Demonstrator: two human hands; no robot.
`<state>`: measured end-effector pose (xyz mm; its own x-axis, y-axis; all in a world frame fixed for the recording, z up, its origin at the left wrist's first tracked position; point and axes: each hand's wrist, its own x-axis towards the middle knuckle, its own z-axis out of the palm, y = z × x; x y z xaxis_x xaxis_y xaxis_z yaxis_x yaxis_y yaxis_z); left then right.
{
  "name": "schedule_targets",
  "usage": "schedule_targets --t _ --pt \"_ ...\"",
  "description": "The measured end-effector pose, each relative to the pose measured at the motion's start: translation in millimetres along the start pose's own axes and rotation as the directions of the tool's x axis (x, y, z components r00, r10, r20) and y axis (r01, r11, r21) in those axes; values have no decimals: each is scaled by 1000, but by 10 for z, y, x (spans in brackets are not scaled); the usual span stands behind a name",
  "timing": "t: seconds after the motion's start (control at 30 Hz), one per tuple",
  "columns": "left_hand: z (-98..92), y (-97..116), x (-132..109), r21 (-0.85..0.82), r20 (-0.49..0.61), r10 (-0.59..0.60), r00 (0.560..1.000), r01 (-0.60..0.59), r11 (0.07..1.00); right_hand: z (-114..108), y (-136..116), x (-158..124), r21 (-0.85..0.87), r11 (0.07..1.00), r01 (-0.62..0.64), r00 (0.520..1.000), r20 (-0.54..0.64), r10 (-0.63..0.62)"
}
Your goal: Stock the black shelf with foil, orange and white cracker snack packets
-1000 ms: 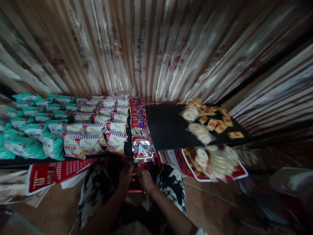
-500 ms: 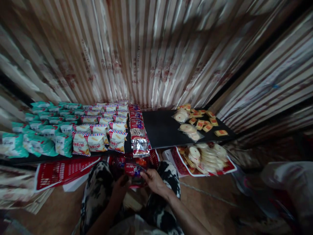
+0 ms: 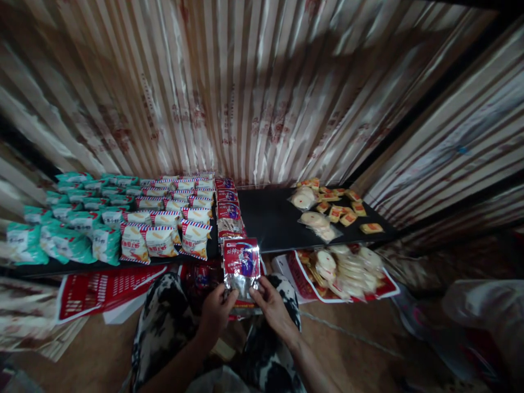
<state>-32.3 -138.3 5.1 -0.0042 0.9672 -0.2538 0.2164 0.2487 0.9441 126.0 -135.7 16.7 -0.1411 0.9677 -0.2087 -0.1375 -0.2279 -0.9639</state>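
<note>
Striped, crinkled sheeting with red print backs a narrow black worktop. At near centre, the left hand and right hand pinch the lower corners of a red-and-silver packet, thumbs toward the viewer, one hand per side. The packet is held up over the worktop's near edge, its printed face showing; it overlaps the nearest members of a row of matching packets, and contact with them cannot be told. Probable faults: a low grip on so slick a film may let the packet tip or slip; a push from its lower edge could shove the overlapped row out of line or nudge the adjacent cream packets.

Materials, moving outward: the held packet is flat, glossy foil; the cream packets are pillow-shaped, with striped crimped ends; the teal bags at far left are plump and creased. To the right lie pale discs in clear film and small yellow oblong packs. Below them, a white-rimmed red tray holds more wrapped discs.
</note>
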Motion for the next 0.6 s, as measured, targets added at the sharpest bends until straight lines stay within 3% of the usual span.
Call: schedule_targets --t 0.17,0.33,0.4,0.47,0.6 --pt "76 148 174 -106 59 -19 998 25 994 -58 -12 216 -15 1000 -1 988 -156 -1" --pt "80 323 465 -212 -8 34 999 -35 977 -45 -168 656 -51 995 80 971 -221 -89" --pt "56 373 574 -125 -98 65 993 -77 989 -43 -213 862 -31 995 90 972 -216 -94" --pt "28 383 669 79 -203 160 966 -147 986 -55 -246 1072 -12 996 91 967 -238 -91" --pt "-5 255 814 477 -233 484 843 -335 813 -102 -312 1457 -59 993 99 940 -321 -113"
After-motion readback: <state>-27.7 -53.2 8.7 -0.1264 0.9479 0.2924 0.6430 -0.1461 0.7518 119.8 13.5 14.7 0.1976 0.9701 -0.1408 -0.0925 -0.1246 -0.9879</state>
